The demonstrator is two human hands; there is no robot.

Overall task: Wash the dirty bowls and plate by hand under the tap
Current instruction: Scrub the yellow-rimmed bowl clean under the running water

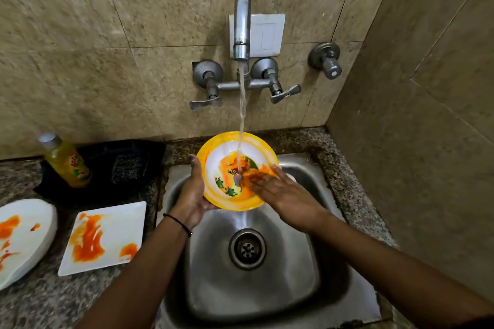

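Note:
A yellow-rimmed bowl [222, 157] with a picture inside and orange smears is held tilted over the steel sink [315, 270]. Water runs from the tap [242, 24] into the bowl. My left hand [191, 195] grips the bowl's left rim from below, thumb on the edge. My right hand [280, 192] lies inside the bowl with straight fingers pressing on the orange sauce. A white square plate [107, 224] smeared orange lies on the counter left of the sink. A white round dish [29, 222] with orange stains sits at the far left edge.
A yellow bottle [66, 161] stands on a dark cloth [125, 165] behind the square plate. Two lever handles [284, 93] flank the tap on the tiled wall, a separate valve [327, 60] to the right. A side wall closes the right.

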